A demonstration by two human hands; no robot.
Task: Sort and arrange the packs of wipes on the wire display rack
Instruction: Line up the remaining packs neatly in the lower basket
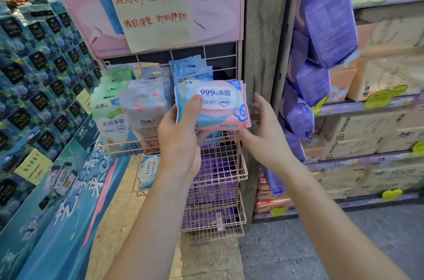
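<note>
A pink-and-blue pack of wipes [220, 105] with a white lid is held flat in front of the pink wire rack [220, 165]. My left hand [181, 139] grips its left end, thumb on the front. To the pack's right, my right hand [263, 133] is spread with straight fingers, its fingertips near the pack's right edge and underside. In the top basket stand green packs [110, 114], pink-dotted packs [146, 110] and blue packs [190, 71] in upright rows.
Lower baskets hold purple packs [211, 211] and one white-blue pack [149, 172]. A wooden post [261, 50] stands just right of the rack. Purple bags [330, 27] hang beyond it beside shelves of tissue. Blue boxes [34, 73] are stacked at left.
</note>
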